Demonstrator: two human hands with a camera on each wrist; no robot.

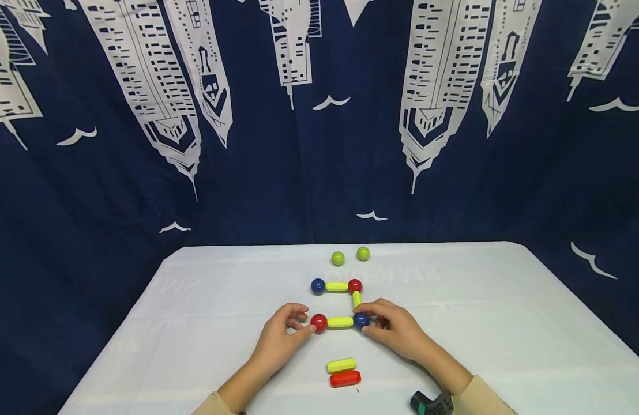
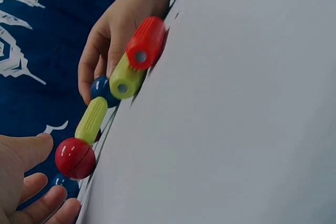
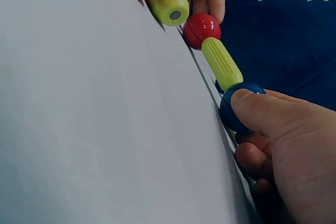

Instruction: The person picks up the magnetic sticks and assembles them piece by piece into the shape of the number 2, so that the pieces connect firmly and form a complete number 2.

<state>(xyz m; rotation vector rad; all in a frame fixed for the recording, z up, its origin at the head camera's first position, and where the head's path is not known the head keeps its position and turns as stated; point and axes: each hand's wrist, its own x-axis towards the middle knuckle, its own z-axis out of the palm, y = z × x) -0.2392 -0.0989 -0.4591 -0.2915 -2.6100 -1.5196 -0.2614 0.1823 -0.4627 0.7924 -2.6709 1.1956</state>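
Observation:
My right hand (image 1: 397,328) pinches a blue ball (image 1: 361,320), the thumb (image 3: 262,108) lying across it in the right wrist view. A yellow-green magnetic rod (image 1: 340,323) links that ball to a red ball (image 1: 319,323). Beside the red ball is my left hand (image 1: 282,334), thumb and fingers spread around it; the left wrist view shows a gap between thumb and ball. Another yellow-green rod (image 1: 357,298) runs from the blue ball toward a farther red ball (image 1: 354,286), partly covered by right fingers. A third rod (image 1: 337,286) joins this to a second blue ball (image 1: 318,286).
Nearer the person, a loose yellow-green rod (image 1: 341,365) and a red rod (image 1: 345,378) lie side by side. Two green balls (image 1: 338,259) sit near the far edge of the white table (image 1: 195,323). A black device (image 1: 431,403) is by the right sleeve.

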